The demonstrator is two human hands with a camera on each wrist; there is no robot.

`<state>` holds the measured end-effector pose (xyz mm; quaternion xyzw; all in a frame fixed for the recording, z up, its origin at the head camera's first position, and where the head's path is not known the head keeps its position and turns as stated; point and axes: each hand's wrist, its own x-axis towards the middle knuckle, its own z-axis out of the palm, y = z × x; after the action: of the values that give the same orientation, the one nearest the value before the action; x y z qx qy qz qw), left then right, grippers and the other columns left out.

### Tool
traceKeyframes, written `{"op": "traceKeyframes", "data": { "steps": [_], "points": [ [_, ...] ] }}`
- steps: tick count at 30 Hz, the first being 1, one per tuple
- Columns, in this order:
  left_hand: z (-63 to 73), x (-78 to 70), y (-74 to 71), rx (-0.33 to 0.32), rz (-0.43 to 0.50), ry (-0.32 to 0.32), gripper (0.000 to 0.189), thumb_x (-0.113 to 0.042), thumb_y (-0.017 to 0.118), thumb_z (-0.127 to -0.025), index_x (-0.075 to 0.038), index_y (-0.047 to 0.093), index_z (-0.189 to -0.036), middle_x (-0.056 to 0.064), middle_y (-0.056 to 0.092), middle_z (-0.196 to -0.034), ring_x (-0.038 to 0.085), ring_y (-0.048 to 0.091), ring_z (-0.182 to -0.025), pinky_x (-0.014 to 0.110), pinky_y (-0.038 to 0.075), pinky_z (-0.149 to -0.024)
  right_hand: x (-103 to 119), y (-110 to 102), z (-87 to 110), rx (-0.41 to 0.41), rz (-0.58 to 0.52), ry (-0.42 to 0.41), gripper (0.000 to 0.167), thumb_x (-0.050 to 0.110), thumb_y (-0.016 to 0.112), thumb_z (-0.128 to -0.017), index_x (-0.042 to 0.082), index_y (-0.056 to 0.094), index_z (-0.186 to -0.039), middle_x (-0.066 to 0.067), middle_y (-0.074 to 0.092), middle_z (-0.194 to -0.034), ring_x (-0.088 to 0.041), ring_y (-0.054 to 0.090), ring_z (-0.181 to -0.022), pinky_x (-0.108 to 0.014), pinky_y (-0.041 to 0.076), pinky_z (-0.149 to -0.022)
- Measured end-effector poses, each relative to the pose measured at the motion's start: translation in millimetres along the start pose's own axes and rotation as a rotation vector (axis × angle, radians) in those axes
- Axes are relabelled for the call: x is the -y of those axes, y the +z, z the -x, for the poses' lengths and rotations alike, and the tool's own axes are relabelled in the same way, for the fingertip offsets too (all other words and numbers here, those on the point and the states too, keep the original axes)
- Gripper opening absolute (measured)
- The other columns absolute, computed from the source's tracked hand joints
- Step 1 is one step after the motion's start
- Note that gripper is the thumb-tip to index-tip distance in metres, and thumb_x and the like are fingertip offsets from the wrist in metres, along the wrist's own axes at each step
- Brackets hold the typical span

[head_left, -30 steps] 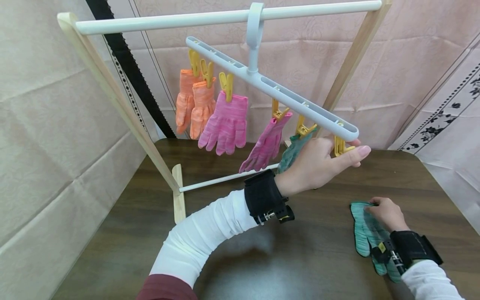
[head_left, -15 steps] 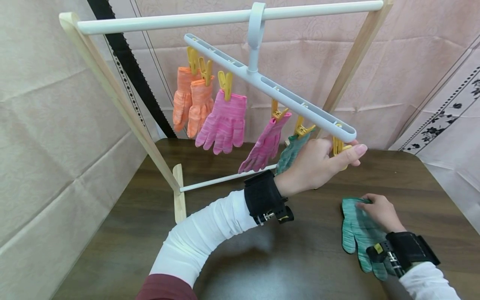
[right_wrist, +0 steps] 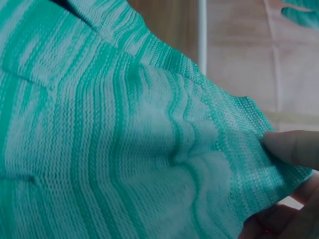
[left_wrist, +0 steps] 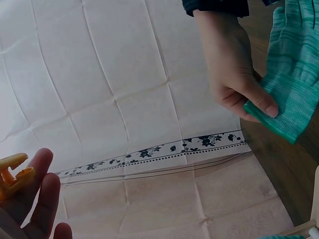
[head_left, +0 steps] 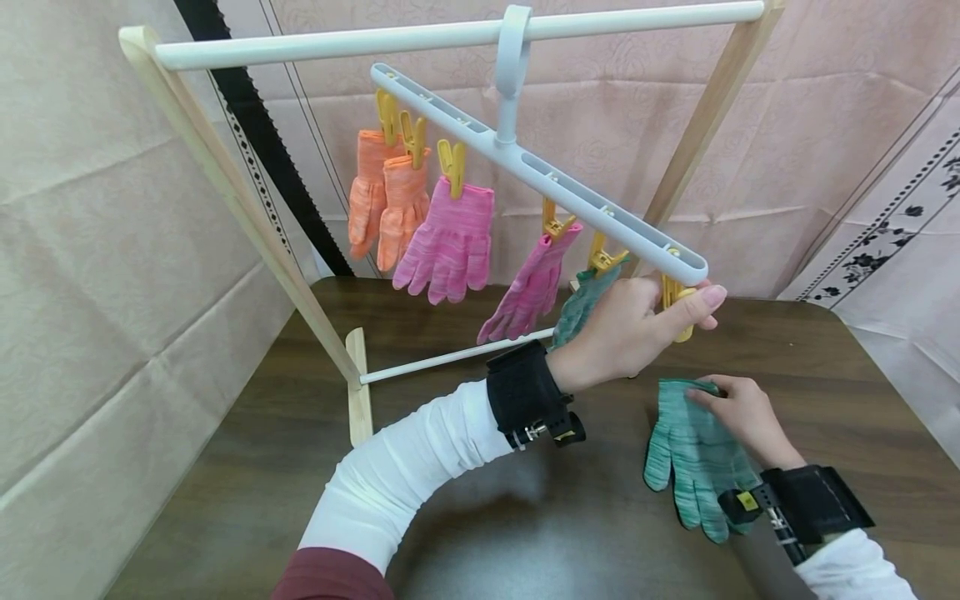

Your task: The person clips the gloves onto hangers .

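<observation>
My left hand (head_left: pixel 626 329) is at the near end of the pale blue hanger (head_left: pixel 517 162), gripping a yellow clothespin (head_left: pixel 670 292) that hangs there. In the left wrist view that clothespin (left_wrist: pixel 14 180) lies against the fingers, its tips apart. Lower right, a green striped knit glove (head_left: pixel 693 450) dangles fingers-down from my right hand (head_left: pixel 750 417), which pinches its cuff between thumb and fingers. The right wrist view shows the thumb on the cuff of this glove (right_wrist: pixel 149 134). Behind my left hand, another green glove (head_left: pixel 583 304) hangs from its own clothespin, partly hidden.
Two orange gloves (head_left: pixel 405 208) and two pink gloves (head_left: pixel 450 242) hang from clothespins along the hanger. The hanger hooks over the white bar (head_left: pixel 322 46) of a wooden-legged rack (head_left: pixel 240 200), which stands on a dark wooden table (head_left: pixel 487 517). Patterned cloth (head_left: pixel 885 242) surrounds it.
My right hand has moved left and upward with the green glove, which has come off the table. The hanger's near end and my left hand have shifted slightly left.
</observation>
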<state>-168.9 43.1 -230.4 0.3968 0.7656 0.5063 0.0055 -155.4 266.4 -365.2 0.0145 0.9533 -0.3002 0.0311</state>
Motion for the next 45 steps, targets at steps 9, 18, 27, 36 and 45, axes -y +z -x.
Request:
{"op": "traceKeyframes", "data": {
  "steps": [9,18,27,36,45],
  "points": [
    [-1.0,3.6,1.0,0.003,0.022,-0.015,0.026,-0.029,0.041,-0.093,-0.012,0.053,-0.108,-0.004,0.068,-0.093,0.011,0.038,-0.054,0.017,0.027,-0.046,20,-2,7.1,-0.028,-0.031,-0.058,0.048,0.035,0.049,-0.089,-0.007,0.056,-0.111,0.000,0.035,-0.062,-0.012,0.037,-0.058,-0.025,0.029,-0.048],
    [-2.1,5.1,2.2,0.003,0.010,-0.019,0.027,-0.029,0.040,-0.094,-0.011,0.053,-0.108,-0.004,0.068,-0.094,0.011,0.042,-0.053,0.018,0.024,-0.042,39,-2,16.0,-0.093,-0.072,-0.170,0.038,0.029,0.053,-0.088,-0.002,0.059,-0.107,0.004,0.026,-0.056,-0.008,0.028,-0.046,-0.025,0.025,-0.042],
    [-2.7,5.0,2.7,-0.006,0.021,-0.029,0.027,-0.030,0.041,-0.093,-0.011,0.054,-0.107,-0.004,0.068,-0.093,0.013,0.037,-0.052,0.018,0.024,-0.042,52,-2,22.7,-0.168,-0.151,-0.272,0.028,0.020,0.055,-0.087,0.000,0.061,-0.105,0.006,0.027,-0.053,-0.008,0.030,-0.044,-0.026,0.026,-0.040],
    [-2.8,5.7,3.1,-0.005,0.027,-0.024,0.027,-0.028,0.040,-0.094,-0.010,0.051,-0.110,-0.003,0.068,-0.094,0.013,0.038,-0.053,0.018,0.026,-0.043,67,-8,32.6,-0.247,-0.255,-0.320,0.022,0.016,0.056,-0.087,0.003,0.061,-0.103,0.007,0.034,-0.054,-0.010,0.034,-0.045,-0.026,0.028,-0.040],
    [-3.4,4.6,2.7,-0.009,0.024,-0.029,0.028,-0.029,0.039,-0.094,-0.010,0.052,-0.110,-0.002,0.068,-0.095,0.010,0.047,-0.059,0.017,0.032,-0.050,76,-12,39.7,-0.299,-0.300,-0.337,0.023,0.012,0.056,-0.086,0.000,0.060,-0.104,0.007,0.033,-0.054,-0.010,0.032,-0.046,-0.026,0.027,-0.040]
  ]
}}
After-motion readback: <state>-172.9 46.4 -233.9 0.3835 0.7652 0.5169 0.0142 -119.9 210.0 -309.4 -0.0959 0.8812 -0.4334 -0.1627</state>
